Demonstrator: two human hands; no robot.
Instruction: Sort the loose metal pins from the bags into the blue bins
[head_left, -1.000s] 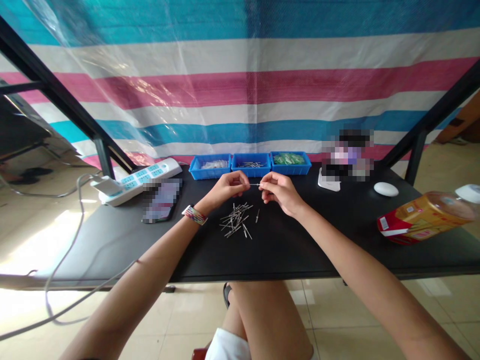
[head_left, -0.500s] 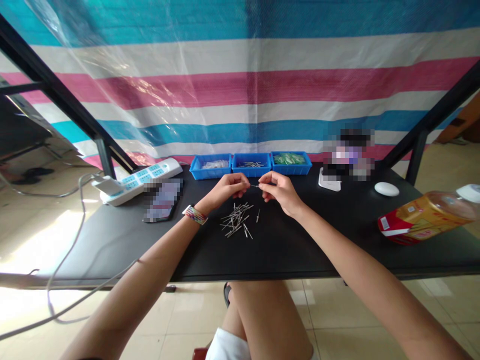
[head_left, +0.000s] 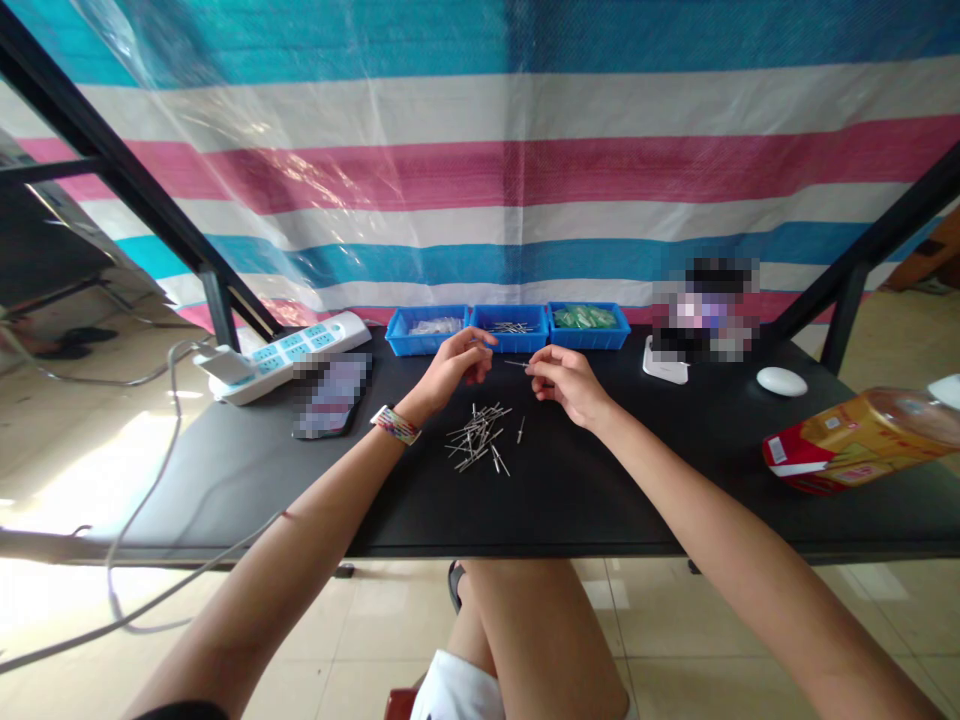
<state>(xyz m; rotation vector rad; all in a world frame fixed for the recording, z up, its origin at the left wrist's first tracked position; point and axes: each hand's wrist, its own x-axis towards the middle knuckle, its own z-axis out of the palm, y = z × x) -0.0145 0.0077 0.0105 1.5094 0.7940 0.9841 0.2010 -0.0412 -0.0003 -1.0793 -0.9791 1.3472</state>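
Note:
My right hand pinches a thin metal blind rivet between thumb and fingertips, its long pin pointing left. Across from it, my left hand holds nothing that I can see; its fingers are apart and curved, a short gap from the rivet's tip. Below both hands lies a loose pile of blind rivets on the black table. One single rivet rests just right of the pile. Behind my hands, the middle blue bin contains more of these rivets.
The left blue bin holds clear-white small items, the right blue bin green ones. A power strip and phone lie left. A white case, white oval object and drink bottle are right.
My left hand has let go of the rivet's pin end and its fingers have spread. The rivet stays in my right hand, which is slightly farther from the left. The view has shifted a little.

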